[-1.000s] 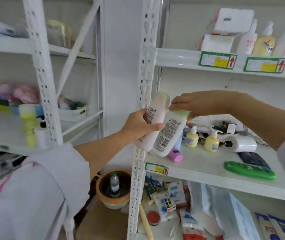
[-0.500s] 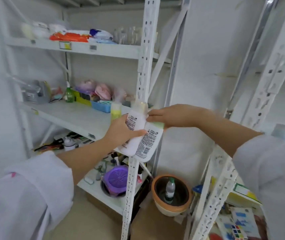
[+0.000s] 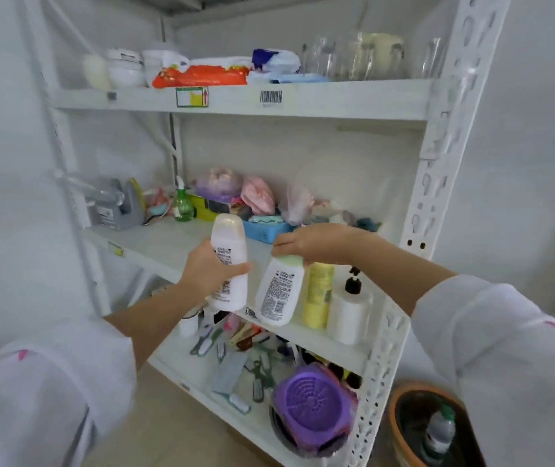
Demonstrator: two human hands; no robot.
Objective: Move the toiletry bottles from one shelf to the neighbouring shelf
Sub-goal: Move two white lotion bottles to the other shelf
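A person in white sleeves stands at a white metal rack, a toiletry bottle in each hand, both held at centre frame in front of the middle shelf [image 3: 154, 244]. The left hand [image 3: 207, 271] wraps its fingers [image 3: 235, 268] tight round the waist of a white bottle [image 3: 228, 261], upright with its pale cap on top. The right hand [image 3: 316, 242] pinches the green cap of a second white bottle [image 3: 281, 293] from above, fingers closed on it, the body hanging tilted with its base close over the shelf's front edge; whether it touches the shelf cannot be told.

Just right of that bottle, a yellow bottle [image 3: 318, 294] and a white pump bottle [image 3: 348, 311] stand on the shelf, near the right upright.

Both carried bottles look like smooth, stiff plastic, light enough for one hand and unlikely to break if bumped. The glossy sides and printed labels may be slippery, so the mid-body wrap looks the surer hold; the cap pinch lets the bottle swing and depends on the cap staying seated. Setting each down on its flat base, clear of the edge and of the standing pair, appears the sensible way to finish.
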